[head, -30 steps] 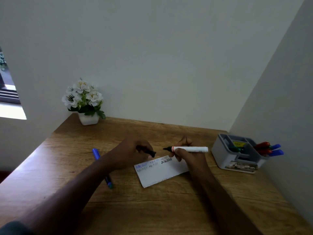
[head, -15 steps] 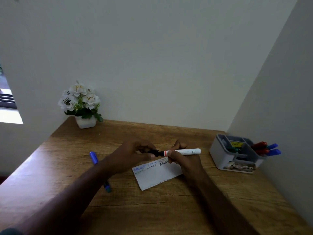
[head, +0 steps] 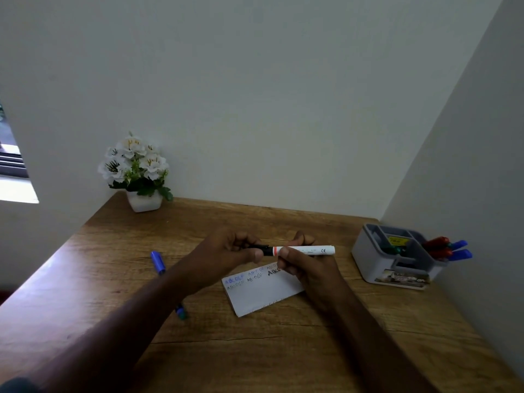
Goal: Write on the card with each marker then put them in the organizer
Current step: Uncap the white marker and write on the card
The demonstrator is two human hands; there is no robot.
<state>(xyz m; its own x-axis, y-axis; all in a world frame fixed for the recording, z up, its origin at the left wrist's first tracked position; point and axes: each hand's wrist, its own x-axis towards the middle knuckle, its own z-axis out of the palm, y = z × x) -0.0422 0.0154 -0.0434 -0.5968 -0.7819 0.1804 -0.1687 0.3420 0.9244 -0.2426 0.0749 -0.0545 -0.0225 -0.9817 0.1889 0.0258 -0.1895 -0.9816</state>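
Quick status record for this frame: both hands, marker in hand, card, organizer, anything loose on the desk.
left hand: grips the black cap at the marker's tip end
right hand: holds the white marker level above the card
card: flat on desk, several lines written
organizer: right rear, red and blue markers inside
blue marker: loose on desk, left, partly hidden by left arm

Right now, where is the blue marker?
In the head view the blue marker lies on the desk at left, partly hidden under the left forearm, left of the card.
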